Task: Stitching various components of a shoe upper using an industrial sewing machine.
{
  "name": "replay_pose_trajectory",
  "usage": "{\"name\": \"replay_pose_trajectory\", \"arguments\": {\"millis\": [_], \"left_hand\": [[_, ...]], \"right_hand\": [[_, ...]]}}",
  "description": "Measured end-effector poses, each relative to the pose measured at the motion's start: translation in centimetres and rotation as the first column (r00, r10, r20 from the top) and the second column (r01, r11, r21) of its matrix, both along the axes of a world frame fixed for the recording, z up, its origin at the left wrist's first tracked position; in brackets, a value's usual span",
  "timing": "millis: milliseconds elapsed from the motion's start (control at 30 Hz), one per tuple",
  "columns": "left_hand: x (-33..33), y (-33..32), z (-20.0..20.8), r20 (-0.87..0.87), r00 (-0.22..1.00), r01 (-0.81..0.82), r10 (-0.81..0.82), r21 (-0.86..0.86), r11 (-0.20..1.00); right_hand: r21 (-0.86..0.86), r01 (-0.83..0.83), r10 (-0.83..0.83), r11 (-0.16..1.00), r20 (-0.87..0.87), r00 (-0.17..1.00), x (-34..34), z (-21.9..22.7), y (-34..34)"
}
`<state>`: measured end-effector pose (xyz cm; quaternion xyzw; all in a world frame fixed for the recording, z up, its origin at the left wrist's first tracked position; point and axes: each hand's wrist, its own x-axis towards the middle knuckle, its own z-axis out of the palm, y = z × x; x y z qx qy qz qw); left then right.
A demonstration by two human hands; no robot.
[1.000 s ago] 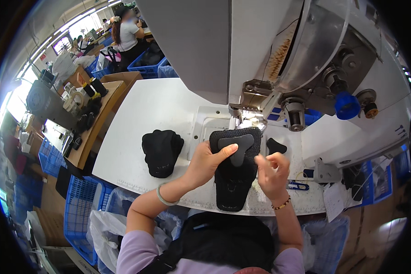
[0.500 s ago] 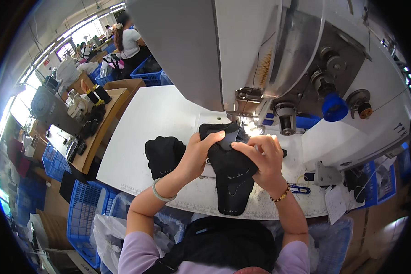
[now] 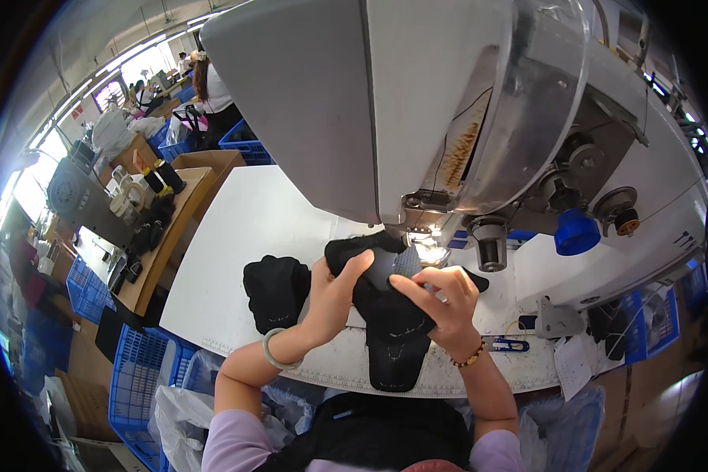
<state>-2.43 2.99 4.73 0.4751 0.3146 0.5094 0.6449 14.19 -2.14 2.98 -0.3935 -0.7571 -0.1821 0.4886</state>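
Observation:
Both hands hold a black fabric piece (image 3: 397, 358) with pale stitch lines, just in front of the sewing machine's lit needle area (image 3: 429, 248). My left hand (image 3: 330, 300) grips its left side, the thumb pressed on a smooth grey patch (image 3: 382, 267). My right hand (image 3: 450, 305) pinches the right side, thumb and forefinger at a textured grey-blue patch (image 3: 407, 263). The lower flap hangs toward the table's front edge. Left of my left hand lies a bundle of black fabric pieces (image 3: 275, 289). Some fingers are hidden beneath the fabric.
The large sewing machine head (image 3: 299, 102) overhangs the white table (image 3: 212, 283). Blue-handled thread snips (image 3: 507, 344) lie right of my right wrist. A blue crate (image 3: 138, 377) with plastic bags stands at the left. Another machine (image 3: 86, 197) and people are farther back.
My hands and the fabric have shifted slightly left, away from the needle area. More of the textured patch shows between my hands. The whole view has tilted a little.

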Motion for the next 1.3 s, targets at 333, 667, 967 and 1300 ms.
{"name": "replay_pose_trajectory", "arguments": {"millis": [333, 667, 967, 1300], "left_hand": [[2.2, 3.9, -2.0, -0.047, 0.995, 0.098, -0.093, 0.118, 0.988], [1.8, 4.3, -1.5, -0.132, 0.985, 0.137, -0.114, 0.181, 0.974], [0.5, 5.4, 0.1, -0.255, 0.893, 0.412, -0.371, 0.130, 0.902], [0.7, 4.7, 0.3, -0.216, 0.909, 0.390, -0.356, 0.138, 0.910]], "right_hand": [[-0.166, 0.053, -0.064, 0.985, -0.058, 0.996, 2.5, -0.7, 1.0], [-0.257, 0.045, -0.071, 0.965, -0.093, 0.993, 2.1, -0.6, 0.7], [-0.050, 0.038, -0.037, 0.998, 0.031, 0.999, 2.4, -1.6, 0.8], [-0.044, 0.034, -0.030, 0.998, 0.096, 0.995, 1.7, 0.0, 0.8]]}}
